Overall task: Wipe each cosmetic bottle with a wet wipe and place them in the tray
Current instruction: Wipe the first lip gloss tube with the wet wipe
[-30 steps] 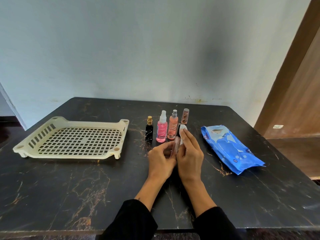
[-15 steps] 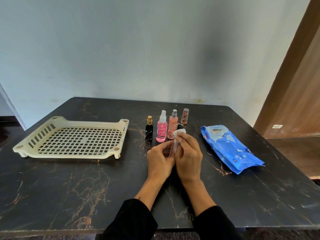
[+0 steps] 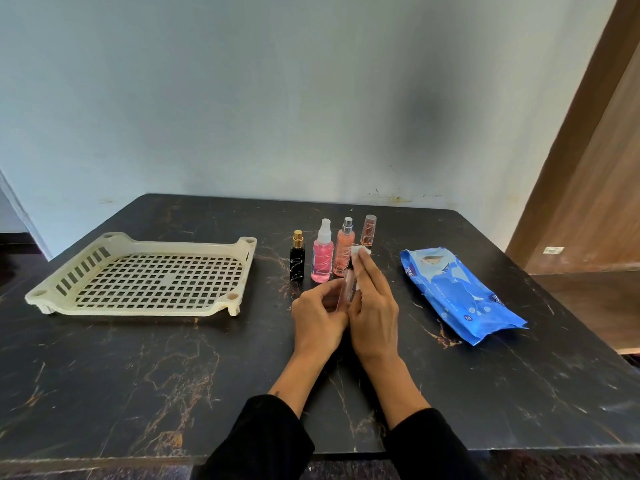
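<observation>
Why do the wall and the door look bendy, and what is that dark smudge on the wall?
In the head view, the wide lens bows the door frame and the table edges. The dark patch on the wall looks like a soft shadow or stain; I cannot tell which. The hands are sharp, not blurred.

On the blue wipes pack (image 3: 458,292), print too small and blurred to read

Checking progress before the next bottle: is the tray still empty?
Empty. The cream tray shows only its bare grid; four bottles stand on the table beside it, and a fifth, slim bottle is in hand.
</observation>
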